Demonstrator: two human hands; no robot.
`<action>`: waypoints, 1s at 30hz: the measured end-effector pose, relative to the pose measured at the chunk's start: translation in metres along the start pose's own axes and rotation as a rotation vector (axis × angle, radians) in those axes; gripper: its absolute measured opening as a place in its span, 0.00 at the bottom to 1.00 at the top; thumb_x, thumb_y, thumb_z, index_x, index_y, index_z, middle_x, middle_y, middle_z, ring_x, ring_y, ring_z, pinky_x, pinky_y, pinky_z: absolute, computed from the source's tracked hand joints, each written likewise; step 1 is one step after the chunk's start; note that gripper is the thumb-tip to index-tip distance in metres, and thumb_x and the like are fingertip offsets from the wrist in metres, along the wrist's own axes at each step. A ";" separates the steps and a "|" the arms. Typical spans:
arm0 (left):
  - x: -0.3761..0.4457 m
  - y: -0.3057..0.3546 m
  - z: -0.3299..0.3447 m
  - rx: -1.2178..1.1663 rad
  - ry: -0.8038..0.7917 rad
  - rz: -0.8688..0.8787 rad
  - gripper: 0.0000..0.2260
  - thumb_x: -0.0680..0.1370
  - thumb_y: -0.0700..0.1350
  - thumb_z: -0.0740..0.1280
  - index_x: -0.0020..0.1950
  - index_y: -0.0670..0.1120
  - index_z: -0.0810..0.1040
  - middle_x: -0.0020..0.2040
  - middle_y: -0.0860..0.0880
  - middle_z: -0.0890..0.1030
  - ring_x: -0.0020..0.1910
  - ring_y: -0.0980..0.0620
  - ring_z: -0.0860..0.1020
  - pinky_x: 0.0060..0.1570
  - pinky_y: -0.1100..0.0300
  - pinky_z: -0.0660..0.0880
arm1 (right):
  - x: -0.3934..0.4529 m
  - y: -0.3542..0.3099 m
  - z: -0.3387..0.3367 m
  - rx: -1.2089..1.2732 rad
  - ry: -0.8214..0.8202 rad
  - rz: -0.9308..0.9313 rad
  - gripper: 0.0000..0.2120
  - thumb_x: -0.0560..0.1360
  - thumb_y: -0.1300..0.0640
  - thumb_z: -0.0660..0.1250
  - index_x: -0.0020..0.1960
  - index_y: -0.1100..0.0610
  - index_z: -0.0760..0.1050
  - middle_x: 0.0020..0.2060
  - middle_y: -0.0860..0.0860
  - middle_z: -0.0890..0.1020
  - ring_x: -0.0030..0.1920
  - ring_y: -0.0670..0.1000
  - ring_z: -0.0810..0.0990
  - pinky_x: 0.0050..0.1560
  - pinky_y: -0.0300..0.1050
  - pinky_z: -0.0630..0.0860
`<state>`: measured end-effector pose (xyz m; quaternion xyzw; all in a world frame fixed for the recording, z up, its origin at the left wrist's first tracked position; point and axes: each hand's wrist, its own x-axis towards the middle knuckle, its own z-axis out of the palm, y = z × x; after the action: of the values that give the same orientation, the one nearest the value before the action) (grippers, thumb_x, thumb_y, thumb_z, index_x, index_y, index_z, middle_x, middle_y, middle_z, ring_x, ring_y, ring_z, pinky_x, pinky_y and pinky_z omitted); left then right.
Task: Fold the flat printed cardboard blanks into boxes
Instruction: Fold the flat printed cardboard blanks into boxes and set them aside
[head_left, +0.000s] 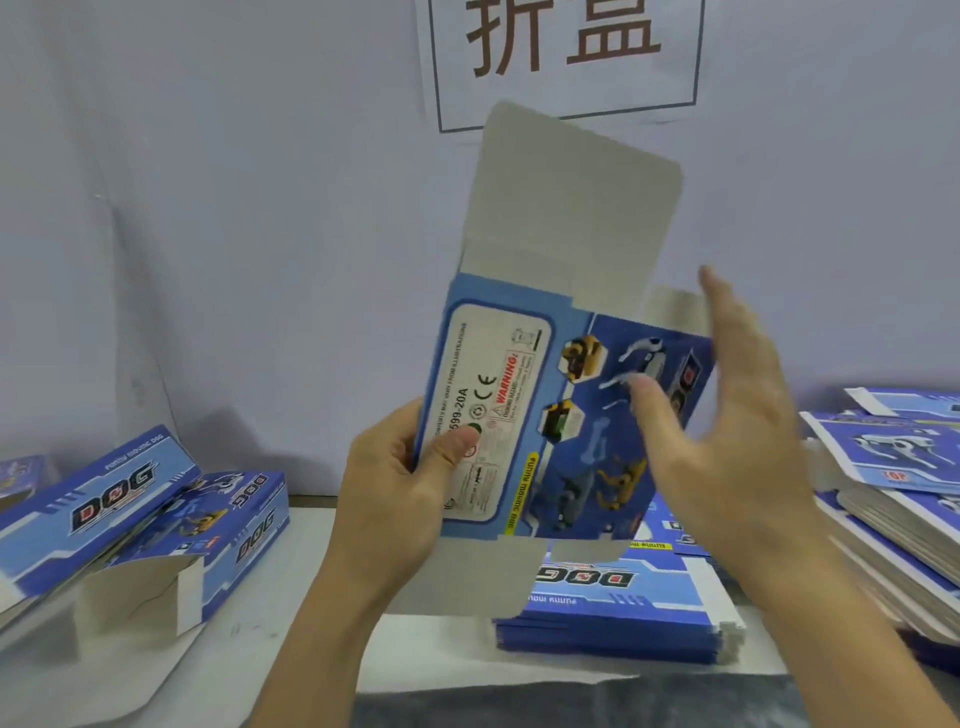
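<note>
Blue blank (561, 415) upright, left hand (400, 483) pinching its left edge, right hand (727, 431) spread open beside it, stack (608, 618) on tabletop below

- Evenly and fairly brightly lit, soft and diffuse, with a cool bluish-white cast over the wall (260, 208).
- No hard glare; only a faint sheen on the glossy print of the held blank (561, 415).
- Soft, pale shadows on the wall behind the folded boxes (156, 509) at lower left.
- Right hand (727, 431) smeared by motion blur, fingertips indistinct; left hand (405, 488) sharper.
- Small print on the blank partly legible, partly mushy from compression.
- Wide-angle bending toward the edges: stack of blanks (893, 499) at right slanted and stretched.
- Darker, murky strip along the bottom edge.
</note>
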<state>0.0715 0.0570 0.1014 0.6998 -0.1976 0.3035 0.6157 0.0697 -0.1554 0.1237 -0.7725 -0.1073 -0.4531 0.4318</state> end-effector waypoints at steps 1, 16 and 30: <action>-0.001 0.001 0.001 0.004 -0.028 0.006 0.07 0.73 0.52 0.66 0.49 0.58 0.80 0.46 0.65 0.85 0.46 0.61 0.84 0.34 0.68 0.79 | -0.002 -0.003 0.003 -0.074 -0.034 -0.012 0.35 0.78 0.48 0.64 0.78 0.34 0.49 0.80 0.48 0.53 0.80 0.49 0.52 0.74 0.55 0.59; -0.002 0.004 -0.005 0.113 -0.271 -0.044 0.13 0.72 0.61 0.68 0.55 0.62 0.81 0.54 0.60 0.85 0.55 0.51 0.83 0.47 0.53 0.84 | -0.002 -0.005 -0.005 -0.027 0.142 0.044 0.27 0.67 0.30 0.67 0.57 0.47 0.69 0.55 0.48 0.70 0.59 0.55 0.68 0.59 0.59 0.69; -0.004 0.022 0.021 0.537 0.099 0.276 0.57 0.59 0.75 0.70 0.78 0.69 0.38 0.82 0.58 0.41 0.78 0.65 0.42 0.71 0.54 0.48 | -0.005 -0.036 0.004 0.201 0.054 -0.074 0.10 0.73 0.50 0.75 0.38 0.47 0.75 0.31 0.43 0.79 0.30 0.47 0.80 0.30 0.45 0.74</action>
<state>0.0578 0.0323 0.1141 0.7883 -0.1732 0.4596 0.3706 0.0493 -0.1298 0.1392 -0.7084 -0.1690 -0.4763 0.4927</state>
